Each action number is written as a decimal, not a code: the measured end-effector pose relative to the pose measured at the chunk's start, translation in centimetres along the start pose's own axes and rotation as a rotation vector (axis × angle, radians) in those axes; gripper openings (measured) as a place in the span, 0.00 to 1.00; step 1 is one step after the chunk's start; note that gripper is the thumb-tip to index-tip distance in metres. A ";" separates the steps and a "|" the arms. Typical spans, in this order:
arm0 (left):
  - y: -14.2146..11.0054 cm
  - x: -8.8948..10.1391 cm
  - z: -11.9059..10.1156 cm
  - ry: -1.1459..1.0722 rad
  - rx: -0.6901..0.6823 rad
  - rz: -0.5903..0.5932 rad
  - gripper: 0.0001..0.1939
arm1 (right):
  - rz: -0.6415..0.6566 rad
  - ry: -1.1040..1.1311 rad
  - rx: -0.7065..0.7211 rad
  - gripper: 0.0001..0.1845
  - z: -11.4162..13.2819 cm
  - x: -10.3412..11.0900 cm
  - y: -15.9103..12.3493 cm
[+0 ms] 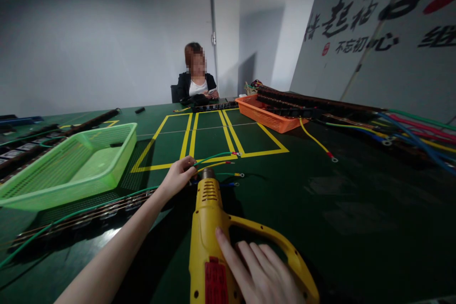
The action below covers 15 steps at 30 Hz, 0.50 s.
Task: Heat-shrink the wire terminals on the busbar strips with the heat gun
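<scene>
My right hand (261,270) is closed on a yellow heat gun (206,228), its index finger stretched along the housing and the other fingers curled. The gun's metal nozzle (208,174) points away from me, close beside the wires. My left hand (181,175) pinches a green wire (215,156) that ends in a red-sleeved ring terminal. Just below it a yellow wire (213,166), another green wire (228,174) and a blue wire (230,184) stick out to the right. They appear to belong to the long dark strip assembly (107,213) under my left forearm.
A light green basket (117,171) stands at left, an orange basket (270,119) at back right with wired strips across it. A yellow lead (315,140) hangs from these. Yellow tape (167,167) marks the green table (342,256). A person (197,86) sits opposite, holding a phone.
</scene>
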<state>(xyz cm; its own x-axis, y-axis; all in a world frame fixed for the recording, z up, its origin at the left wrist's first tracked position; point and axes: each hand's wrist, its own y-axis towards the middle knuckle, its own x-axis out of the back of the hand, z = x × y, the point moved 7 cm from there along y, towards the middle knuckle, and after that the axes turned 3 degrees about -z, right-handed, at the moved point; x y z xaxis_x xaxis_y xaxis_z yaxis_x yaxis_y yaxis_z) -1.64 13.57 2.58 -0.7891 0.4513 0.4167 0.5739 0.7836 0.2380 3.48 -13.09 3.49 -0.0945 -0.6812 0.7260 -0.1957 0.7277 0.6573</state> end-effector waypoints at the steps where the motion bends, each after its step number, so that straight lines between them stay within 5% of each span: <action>1: 0.0 0.0 0.1 0.009 -0.003 0.004 0.06 | -0.007 0.005 -0.014 0.30 -0.3 0.2 0.0; 7: 0.1 0.0 0.3 0.035 -0.014 0.023 0.08 | 0.012 0.044 -0.078 0.31 -2.6 0.8 -0.3; 12: 0.0 -0.3 -0.1 0.027 -0.019 0.065 0.08 | 0.018 0.018 -0.075 0.50 -3.7 1.6 -0.4; 15: 0.0 -0.3 0.0 0.022 0.001 0.070 0.08 | 0.013 -0.019 -0.062 0.53 -3.7 1.9 -0.3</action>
<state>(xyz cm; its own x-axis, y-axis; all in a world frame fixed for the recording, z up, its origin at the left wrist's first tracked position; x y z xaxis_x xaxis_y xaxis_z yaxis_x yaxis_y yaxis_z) -1.39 13.46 2.42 -0.7420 0.4954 0.4517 0.6272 0.7510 0.2066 7.01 -14.26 5.42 -0.1148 -0.6726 0.7310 -0.1341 0.7396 0.6595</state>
